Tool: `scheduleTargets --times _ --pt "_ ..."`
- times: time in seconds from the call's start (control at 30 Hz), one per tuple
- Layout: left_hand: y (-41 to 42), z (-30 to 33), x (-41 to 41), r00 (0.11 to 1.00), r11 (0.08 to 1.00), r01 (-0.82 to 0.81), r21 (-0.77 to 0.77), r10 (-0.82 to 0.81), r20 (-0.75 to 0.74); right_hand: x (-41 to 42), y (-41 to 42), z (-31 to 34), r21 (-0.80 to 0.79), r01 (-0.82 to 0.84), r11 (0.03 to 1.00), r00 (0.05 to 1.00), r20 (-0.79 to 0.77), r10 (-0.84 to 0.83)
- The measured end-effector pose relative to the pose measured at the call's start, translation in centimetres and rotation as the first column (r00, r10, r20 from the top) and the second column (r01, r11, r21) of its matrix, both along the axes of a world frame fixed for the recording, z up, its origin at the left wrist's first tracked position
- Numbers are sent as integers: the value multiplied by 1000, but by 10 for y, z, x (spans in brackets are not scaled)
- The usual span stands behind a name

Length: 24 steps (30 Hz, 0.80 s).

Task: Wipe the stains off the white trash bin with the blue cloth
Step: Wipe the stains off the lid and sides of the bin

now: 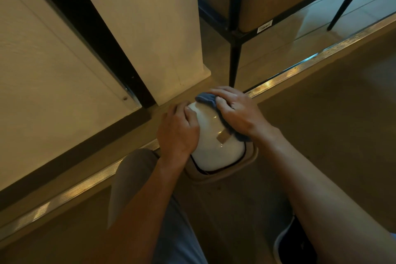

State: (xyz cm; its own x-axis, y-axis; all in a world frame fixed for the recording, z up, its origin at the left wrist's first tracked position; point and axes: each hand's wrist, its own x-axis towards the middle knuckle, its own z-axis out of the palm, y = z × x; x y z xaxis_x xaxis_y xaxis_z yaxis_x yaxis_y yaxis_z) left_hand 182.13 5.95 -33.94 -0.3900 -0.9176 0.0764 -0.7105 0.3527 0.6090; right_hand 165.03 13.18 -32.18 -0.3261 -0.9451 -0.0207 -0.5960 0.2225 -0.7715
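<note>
Both hands [179, 133] [237, 109] down (fingers curled)

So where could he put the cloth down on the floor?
Bare floor lies right of the bin, below the metal strip. It is crowded around the bin: the left hand and right hand with the cloth cover it, and the chair leg stands behind.

Cloth [206, 98] on bin [216, 148] (right side), chair [257, 6] behind
</note>
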Motion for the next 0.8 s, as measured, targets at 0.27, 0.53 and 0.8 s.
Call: scheduleTargets --times 0.27,0.53,0.8 --pt "3 3 -1 1000 1000 -14 18 15 -26 9 -41 5 240 234 942 964 -183 -193" --pt "6 6 -1 1000 1000 -2 4 2 0 68 46 -22 -181 363 914 886 -237 -399" --pt "9 16 2 999 997 42 65 -40 -28 -2 -31 16 317 182 931 981 -1 -192"
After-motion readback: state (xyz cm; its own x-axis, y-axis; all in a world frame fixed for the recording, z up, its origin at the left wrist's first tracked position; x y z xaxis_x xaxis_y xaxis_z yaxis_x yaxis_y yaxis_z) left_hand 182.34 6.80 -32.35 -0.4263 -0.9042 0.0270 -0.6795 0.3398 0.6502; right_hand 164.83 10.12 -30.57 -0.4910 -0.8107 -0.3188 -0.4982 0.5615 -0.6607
